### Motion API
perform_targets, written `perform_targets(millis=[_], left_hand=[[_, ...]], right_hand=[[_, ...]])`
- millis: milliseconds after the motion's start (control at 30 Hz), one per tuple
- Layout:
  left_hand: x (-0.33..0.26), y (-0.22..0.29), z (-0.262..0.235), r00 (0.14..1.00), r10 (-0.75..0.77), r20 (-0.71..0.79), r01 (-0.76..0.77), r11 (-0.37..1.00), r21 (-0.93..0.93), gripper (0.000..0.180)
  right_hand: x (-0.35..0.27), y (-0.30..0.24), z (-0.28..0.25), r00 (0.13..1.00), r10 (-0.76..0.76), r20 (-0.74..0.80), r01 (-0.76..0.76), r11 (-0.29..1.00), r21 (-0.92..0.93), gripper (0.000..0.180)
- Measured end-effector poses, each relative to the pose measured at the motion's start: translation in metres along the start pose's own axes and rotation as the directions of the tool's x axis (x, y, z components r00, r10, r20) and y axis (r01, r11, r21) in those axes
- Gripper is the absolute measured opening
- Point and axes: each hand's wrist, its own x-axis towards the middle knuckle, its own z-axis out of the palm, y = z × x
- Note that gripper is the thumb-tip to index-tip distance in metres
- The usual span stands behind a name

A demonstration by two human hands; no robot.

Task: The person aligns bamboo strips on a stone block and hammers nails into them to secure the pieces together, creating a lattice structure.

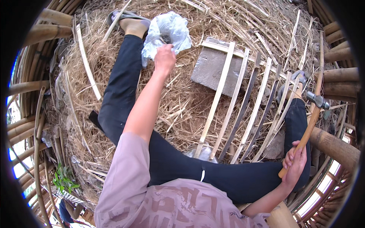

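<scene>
Left hand (165,59) in the head view is at the upper centre-left of the frame, its fingers reaching into the opening of a crumpled, translucent plastic bag (169,28); the fingertips are hidden, so whether they are clamped on anything cannot be told. At the lower right, the right hand (294,161) is wrapped around the lower part of the wooden handle of a hammer (312,122), which stands tilted, its metal head (318,100) toward the right edge. Right of centre, pale and dark strips (215,100) lie side by side, their upper ends at a pale crosspiece (216,48) that passes over a grey block (207,68). Dry straw (178,108) covers the ground between the spread, dark-trousered legs (121,83). Bamboo poles (49,34) line both sides, and a green plant (64,180) shows at the lower left.
</scene>
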Motion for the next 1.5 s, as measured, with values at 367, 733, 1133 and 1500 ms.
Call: perform_targets(millis=[367,733,1133,1500], left_hand=[[0.045,-0.037,0.034,0.998,-0.050,-0.040,0.056,0.985,0.161,0.026],[0.064,-0.042,0.029,0.998,0.066,-0.024,-0.059,0.970,0.238,0.019],[0.069,-0.049,0.024,0.987,0.055,-0.154,-0.051,0.998,0.029,0.012],[0.064,-0.047,0.018,0.984,-0.123,-0.133,0.090,0.970,-0.227,0.015]], right_hand=[[0.016,0.000,-0.004,0.994,0.097,-0.051,-0.096,0.995,0.021,0.034],[0.020,0.008,-0.009,0.994,0.112,-0.005,-0.112,0.992,-0.050,0.038],[0.018,0.004,-0.001,0.996,0.089,-0.020,-0.090,0.996,-0.022,0.036],[0.018,0.005,0.002,0.996,0.094,0.011,-0.093,0.994,-0.051,0.032]])
